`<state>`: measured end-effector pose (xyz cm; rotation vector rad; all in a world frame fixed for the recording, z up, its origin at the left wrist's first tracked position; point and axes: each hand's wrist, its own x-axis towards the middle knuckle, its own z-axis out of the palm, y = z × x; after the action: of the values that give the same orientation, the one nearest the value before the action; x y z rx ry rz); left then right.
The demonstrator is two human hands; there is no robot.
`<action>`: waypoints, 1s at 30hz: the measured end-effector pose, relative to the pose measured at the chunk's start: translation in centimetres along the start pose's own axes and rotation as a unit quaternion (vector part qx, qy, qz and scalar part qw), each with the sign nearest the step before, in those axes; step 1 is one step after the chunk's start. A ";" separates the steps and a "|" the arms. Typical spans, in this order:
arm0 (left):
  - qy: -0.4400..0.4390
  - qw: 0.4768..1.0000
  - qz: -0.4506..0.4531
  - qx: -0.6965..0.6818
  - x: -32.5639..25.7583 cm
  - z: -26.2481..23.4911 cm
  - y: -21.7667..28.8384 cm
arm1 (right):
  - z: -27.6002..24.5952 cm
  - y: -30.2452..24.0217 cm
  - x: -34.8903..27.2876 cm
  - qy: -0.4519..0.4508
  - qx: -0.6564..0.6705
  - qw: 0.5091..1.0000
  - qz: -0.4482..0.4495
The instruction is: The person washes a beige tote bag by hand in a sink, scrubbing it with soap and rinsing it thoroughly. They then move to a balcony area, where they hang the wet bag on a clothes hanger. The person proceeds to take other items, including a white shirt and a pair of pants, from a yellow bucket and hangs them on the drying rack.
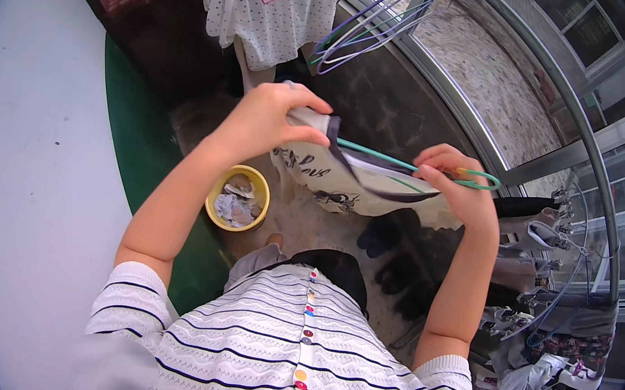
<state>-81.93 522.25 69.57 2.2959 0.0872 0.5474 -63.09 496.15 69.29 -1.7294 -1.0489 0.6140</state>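
A cream T-shirt (307, 172) with dark printed lettering and a dark neckband hangs between my hands at chest height. My left hand (275, 119) pinches its shoulder near the neckband, thumb below and fingers above. A green hanger (377, 153) runs through the neck opening, one end hidden inside the cloth. My right hand (459, 187) is closed round the hanger near its hook, which sticks out to the right past my fingers. The lower part of the shirt drops away from me toward the floor.
A spotted white garment (276, 21) and bunched hangers (374, 26) hang ahead. A metal rail (582, 128) curves along the right, with clipped laundry (532, 263) below it. A yellow bin (265, 197) with crumpled paper stands on the floor, dark shoes (389, 272) to its right. A white surface (22, 180) fills the left.
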 end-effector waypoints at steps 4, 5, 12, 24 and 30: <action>-0.067 0.997 -0.045 -0.010 0.2 -1.6 -1.4 | -0.5 -1.8 -1.1 0.002 -0.021 0.999 0.036; -0.080 0.996 -0.038 -0.023 0.2 -1.7 -1.4 | -0.5 -1.9 -1.3 -0.002 -0.016 0.999 0.039; -0.075 0.995 0.044 -0.050 0.6 -0.5 -1.6 | 0.8 -1.8 -1.5 -0.014 -0.105 0.994 -0.031; -0.090 0.971 0.203 0.086 1.4 3.2 -3.7 | 3.0 -1.8 -0.4 -0.025 -0.060 0.996 0.067; -0.059 0.990 0.084 -0.094 -0.7 2.6 -5.6 | -0.7 3.3 -5.0 0.006 -0.024 0.992 0.125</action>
<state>-80.92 524.30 63.79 2.1570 -0.2086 0.4819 -63.84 491.00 66.21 -1.9210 -0.8505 0.7390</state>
